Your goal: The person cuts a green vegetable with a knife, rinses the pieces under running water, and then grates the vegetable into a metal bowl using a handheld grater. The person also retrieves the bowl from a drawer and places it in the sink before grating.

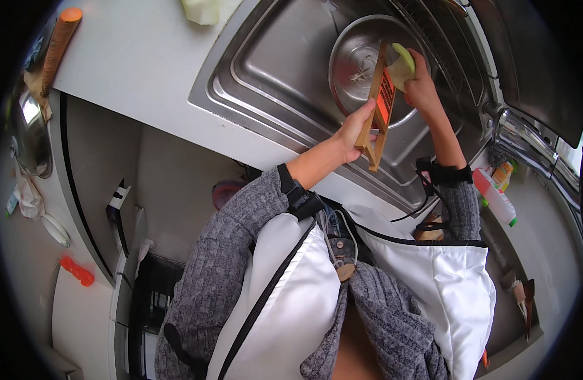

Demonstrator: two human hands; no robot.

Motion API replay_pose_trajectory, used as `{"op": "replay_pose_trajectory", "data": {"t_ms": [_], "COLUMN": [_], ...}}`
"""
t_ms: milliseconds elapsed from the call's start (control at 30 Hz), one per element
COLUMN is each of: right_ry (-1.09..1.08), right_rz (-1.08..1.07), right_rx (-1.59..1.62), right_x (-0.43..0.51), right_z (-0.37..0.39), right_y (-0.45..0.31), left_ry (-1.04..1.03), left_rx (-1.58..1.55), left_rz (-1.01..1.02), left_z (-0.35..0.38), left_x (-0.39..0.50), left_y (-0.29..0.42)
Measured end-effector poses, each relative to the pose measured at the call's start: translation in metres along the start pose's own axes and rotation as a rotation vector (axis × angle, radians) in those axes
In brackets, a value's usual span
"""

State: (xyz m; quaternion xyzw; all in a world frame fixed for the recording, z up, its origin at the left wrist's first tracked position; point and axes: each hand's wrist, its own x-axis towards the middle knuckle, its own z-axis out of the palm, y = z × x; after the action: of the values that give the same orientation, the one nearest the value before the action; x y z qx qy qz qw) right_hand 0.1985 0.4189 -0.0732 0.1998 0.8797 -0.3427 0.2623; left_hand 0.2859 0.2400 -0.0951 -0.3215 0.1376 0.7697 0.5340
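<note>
My left hand (pixel 353 135) grips the lower end of a wooden-framed grater (pixel 386 97) with an orange grating plate. The grater leans over a round stainless steel bowl (pixel 341 61), its far end above the bowl. A few pale shreds (pixel 360 75) lie on the bowl's bottom. In my right hand (pixel 421 84) is a piece of pale green vegetable (pixel 404 59) with a green rind, held close against the grater's right side. Whether it touches the plate is hard to tell.
The bowl stands in a steel sink (pixel 282 57). On the white counter (pixel 144 61) lie a large carrot (pixel 61 47) and another pale green piece (pixel 201 10). A chrome faucet (pixel 524 137) and plastic bottle (pixel 495 194) are at right. A metal lid (pixel 32 133) sits far left.
</note>
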Motion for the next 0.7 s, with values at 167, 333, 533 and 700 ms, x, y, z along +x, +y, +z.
{"op": "replay_pose_trajectory", "data": {"t_ms": [167, 333, 533, 700], "right_ry": [-0.091, 0.143, -0.012, -0.043], "right_rz": [-0.226, -0.012, 0.135, -0.271], "right_rx": [-0.112, -0.320, 0.053, -0.085], "right_x": [-0.079, 0.033, -0.010, -0.081], "right_z": [0.014, 0.038, 0.000, 0.021], "right_y": [-0.012, 0.012, -0.009, -0.016], "left_ry": [0.015, 0.034, 0.000, 0.018], "left_rx": [-0.015, 0.019, -0.019, -0.112], "left_rz": [0.032, -0.016, 0.016, 0.011], "left_z": [0.004, 0.002, 0.001, -0.002], "left_x": [-0.001, -0.003, -0.003, -0.001], "left_y": [-0.002, -0.003, 0.000, 0.001]}}
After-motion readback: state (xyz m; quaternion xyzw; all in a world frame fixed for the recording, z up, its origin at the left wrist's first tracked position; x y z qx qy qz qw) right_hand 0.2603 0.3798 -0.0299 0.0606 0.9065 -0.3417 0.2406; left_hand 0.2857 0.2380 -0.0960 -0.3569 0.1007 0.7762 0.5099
